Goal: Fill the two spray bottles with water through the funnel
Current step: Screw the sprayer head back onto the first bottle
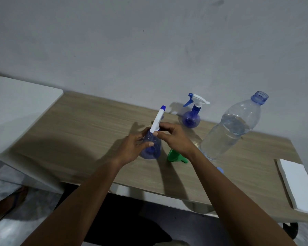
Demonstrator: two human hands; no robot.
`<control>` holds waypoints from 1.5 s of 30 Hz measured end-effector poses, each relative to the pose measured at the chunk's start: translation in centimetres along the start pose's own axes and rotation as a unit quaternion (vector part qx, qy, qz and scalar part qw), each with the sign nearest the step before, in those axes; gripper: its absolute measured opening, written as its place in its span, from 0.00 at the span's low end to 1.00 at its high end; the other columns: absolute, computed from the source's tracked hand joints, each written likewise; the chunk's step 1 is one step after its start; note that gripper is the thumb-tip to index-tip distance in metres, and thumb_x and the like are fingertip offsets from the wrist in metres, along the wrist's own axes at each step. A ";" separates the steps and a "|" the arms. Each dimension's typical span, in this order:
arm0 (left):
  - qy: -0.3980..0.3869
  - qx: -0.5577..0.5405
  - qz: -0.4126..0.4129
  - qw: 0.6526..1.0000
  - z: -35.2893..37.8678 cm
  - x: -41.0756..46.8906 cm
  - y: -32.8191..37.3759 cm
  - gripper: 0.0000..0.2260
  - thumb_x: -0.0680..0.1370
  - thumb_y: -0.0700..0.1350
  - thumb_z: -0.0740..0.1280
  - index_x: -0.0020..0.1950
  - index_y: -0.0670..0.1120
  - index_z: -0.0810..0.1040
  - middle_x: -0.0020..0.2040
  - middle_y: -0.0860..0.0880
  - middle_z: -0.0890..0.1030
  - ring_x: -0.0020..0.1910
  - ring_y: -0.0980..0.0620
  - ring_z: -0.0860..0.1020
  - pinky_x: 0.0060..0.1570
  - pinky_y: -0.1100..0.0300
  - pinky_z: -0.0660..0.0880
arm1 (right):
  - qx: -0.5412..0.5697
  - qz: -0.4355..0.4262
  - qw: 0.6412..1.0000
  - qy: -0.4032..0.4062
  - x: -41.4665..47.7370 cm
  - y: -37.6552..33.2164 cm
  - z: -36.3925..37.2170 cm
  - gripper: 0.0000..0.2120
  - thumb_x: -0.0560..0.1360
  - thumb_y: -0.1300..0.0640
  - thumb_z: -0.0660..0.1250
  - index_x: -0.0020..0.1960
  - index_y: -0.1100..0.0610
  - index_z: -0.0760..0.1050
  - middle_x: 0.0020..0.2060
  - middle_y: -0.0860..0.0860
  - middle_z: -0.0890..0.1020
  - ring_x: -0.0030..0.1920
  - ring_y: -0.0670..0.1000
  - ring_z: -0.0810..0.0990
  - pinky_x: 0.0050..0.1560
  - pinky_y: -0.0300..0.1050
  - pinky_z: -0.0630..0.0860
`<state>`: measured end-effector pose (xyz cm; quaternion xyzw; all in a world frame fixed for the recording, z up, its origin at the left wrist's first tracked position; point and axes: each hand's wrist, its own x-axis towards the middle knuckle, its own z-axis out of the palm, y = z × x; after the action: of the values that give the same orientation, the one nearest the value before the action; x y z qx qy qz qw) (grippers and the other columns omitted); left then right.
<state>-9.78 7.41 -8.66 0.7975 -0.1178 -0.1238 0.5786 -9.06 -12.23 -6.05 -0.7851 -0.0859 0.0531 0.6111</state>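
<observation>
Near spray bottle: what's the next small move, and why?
Probably unscrew its trigger head: the left hand grips the near spray bottle, the right hand pinches at its neck, and the green funnel lies free beside the open water bottle.

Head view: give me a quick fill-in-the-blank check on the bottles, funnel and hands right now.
1. The left hand holds the near spray bottle while the right hand pinches its ____ spray head.
2. The funnel lying on the table is ____.
3. The water bottle has no ____ on its neck.
Missing words: white, green, cap.
</observation>
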 end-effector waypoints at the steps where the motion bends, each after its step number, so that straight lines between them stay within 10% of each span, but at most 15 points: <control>1: 0.002 -0.005 0.001 1.000 0.0 0.1 0.0 0.22 0.77 0.42 0.72 0.71 0.49 0.76 0.58 0.56 0.84 0.57 0.63 0.81 0.59 0.66 0.76 | -0.001 -0.002 1.000 0.011 0.1 0.0 0.1 0.14 0.76 0.62 0.74 0.61 0.62 0.82 0.55 0.53 0.86 0.55 0.44 0.84 0.57 0.34 0.77; 8: 0.011 -0.014 0.002 1.000 0.2 0.2 -0.4 0.21 0.76 0.41 0.73 0.69 0.48 0.78 0.56 0.55 0.85 0.57 0.60 0.82 0.57 0.65 0.76 | 0.040 0.021 0.996 0.080 0.6 0.4 1.5 0.16 0.65 0.64 0.83 0.47 0.58 0.79 0.45 0.55 0.84 0.47 0.50 0.83 0.50 0.41 0.80; 19: 0.009 -0.007 -0.012 1.000 -0.1 0.1 -0.6 0.20 0.75 0.45 0.74 0.67 0.50 0.79 0.56 0.54 0.86 0.58 0.55 0.82 0.65 0.46 0.76 | 0.048 0.041 0.997 -0.035 0.6 0.3 -0.9 0.15 0.75 0.64 0.74 0.62 0.62 0.82 0.57 0.54 0.86 0.60 0.52 0.84 0.64 0.46 0.78; 28: -0.007 -0.036 0.005 0.999 -0.2 0.0 -0.3 0.30 0.68 0.57 0.73 0.69 0.50 0.77 0.61 0.54 0.83 0.63 0.54 0.80 0.68 0.47 0.73 | 0.078 0.033 0.995 0.049 0.6 0.7 0.3 0.18 0.69 0.69 0.78 0.58 0.67 0.82 0.51 0.59 0.87 0.51 0.51 0.87 0.53 0.40 0.80; 45: 0.013 -0.015 0.008 1.000 0.4 -1.3 0.5 0.20 0.75 0.40 0.74 0.66 0.46 0.80 0.52 0.55 0.86 0.53 0.62 0.83 0.57 0.61 0.78 | 0.036 0.022 0.998 0.047 -1.1 -0.4 0.8 0.16 0.72 0.67 0.77 0.59 0.66 0.82 0.52 0.57 0.87 0.52 0.49 0.86 0.56 0.41 0.80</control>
<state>-11.13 7.27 -8.24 0.7896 -0.1149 -0.1106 0.5926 -10.32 -11.65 -5.90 -0.7657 -0.0382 0.0330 0.6412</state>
